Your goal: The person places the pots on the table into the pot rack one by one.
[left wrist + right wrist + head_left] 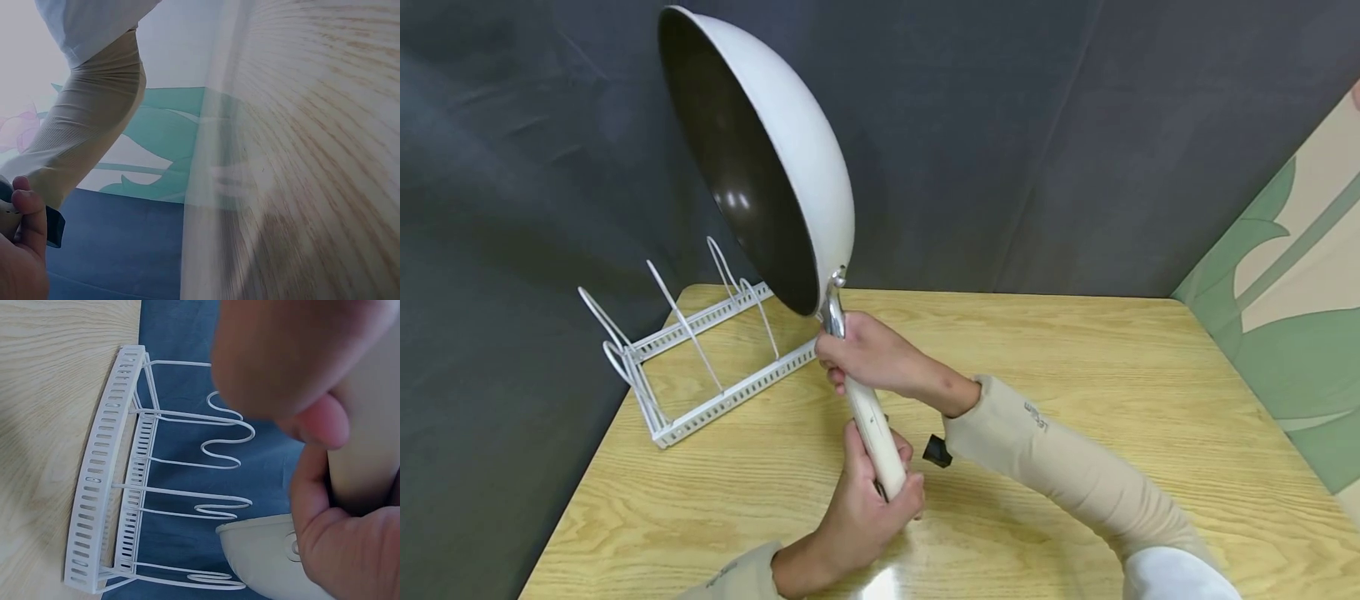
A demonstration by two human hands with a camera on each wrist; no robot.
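Note:
A wok (805, 158), white outside and dark inside, is held up on its long cream handle (876, 437), its bowl tilted with the dark inside facing left. My right hand (872, 354) grips the handle's upper part, just below the metal neck. Lower down, my left hand (872, 500) has its fingers and thumb around the handle's end. In the right wrist view, fingers (322, 422) wrap the handle and part of the white bowl (262, 550) shows below. At the left wrist view's edge are the left hand's fingers (34, 219).
A white wire rack (730, 408) with upright loops stands on the wooden table (1075, 375) at the left, partly behind the wok. A dark cloth (1000, 150) hangs behind the table. At the right is a green leaf-patterned panel (1300, 350). A small black device (937, 451) sits at the right wrist.

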